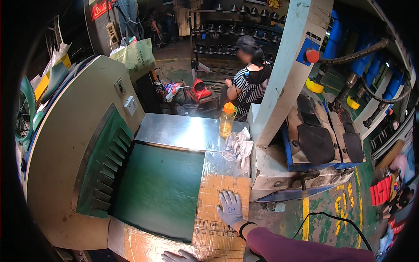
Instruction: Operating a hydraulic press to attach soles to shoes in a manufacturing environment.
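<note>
Flatly, the gloved right hand (pixel 230 208), fingers spread, presses the taped cardboard sheet (pixel 220 227); the left hand (pixel 179 256), at seven o'clock, lies open.

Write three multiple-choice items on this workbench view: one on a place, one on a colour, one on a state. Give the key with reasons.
1. Where does the right hand rest?
A. on the taped cardboard
B. on the green belt
C. on the bottle

2. What colour is the cap of the plastic bottle?
A. blue
B. orange
C. white

3. How is the right hand held?
A. clenched round a tool
B. flat, fingers spread
C. pinching a rag

Key: 1 A, the gloved palm lies on the brown cardboard strip beside the green surface. 2 B, the cap is bright orange above yellowish liquid. 3 B, the fingers lie spread and hold nothing. The left hand shows only at the lower edge.
</note>
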Demonstrator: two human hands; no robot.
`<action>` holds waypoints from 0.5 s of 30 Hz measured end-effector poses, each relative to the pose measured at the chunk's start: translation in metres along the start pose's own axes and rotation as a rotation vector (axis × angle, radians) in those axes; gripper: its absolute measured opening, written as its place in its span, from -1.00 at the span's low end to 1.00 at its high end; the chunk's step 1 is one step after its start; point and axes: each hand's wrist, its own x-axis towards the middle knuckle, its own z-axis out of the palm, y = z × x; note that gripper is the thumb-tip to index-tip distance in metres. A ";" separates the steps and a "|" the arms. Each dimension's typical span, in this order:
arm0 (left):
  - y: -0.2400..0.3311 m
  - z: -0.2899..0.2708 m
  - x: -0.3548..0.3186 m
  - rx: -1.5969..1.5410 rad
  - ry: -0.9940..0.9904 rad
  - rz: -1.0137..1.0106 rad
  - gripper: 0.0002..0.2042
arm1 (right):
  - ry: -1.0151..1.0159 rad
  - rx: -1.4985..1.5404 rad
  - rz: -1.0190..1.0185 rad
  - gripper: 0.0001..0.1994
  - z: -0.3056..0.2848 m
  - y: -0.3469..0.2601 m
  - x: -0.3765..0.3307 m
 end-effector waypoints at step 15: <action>-0.006 0.018 0.003 -0.063 0.034 -0.028 -0.25 | 0.028 0.021 -0.013 -0.36 -0.001 0.000 0.001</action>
